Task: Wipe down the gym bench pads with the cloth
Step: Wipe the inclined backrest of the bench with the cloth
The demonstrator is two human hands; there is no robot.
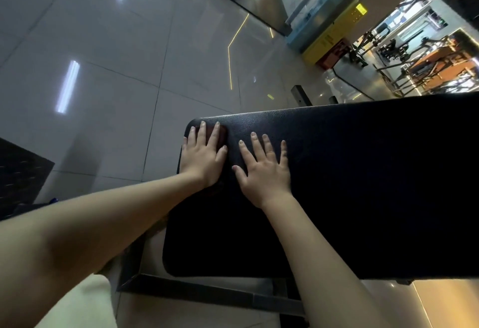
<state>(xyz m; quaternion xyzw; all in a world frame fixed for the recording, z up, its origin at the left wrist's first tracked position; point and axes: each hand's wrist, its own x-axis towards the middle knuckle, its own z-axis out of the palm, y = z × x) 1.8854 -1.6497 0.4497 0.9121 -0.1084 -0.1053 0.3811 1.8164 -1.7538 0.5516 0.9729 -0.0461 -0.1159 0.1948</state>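
Head view: the left hand [202, 158] lies flat, fingers spread, pressing a dark reddish cloth [220, 134] that is mostly hidden beneath it, at the ten o'clock corner of the bench pad [363, 185]. The right hand [265, 172] rests flat and released at its three o'clock. The writing on the yellow sign [334, 34] at one o'clock is unreadable.

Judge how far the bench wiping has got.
Done: no wiped patch can be told on the black pad. In hand: left hand presses the reddish cloth flat at its corner; right hand rests bare beside it. Left: seemingly the long stretch rightward.
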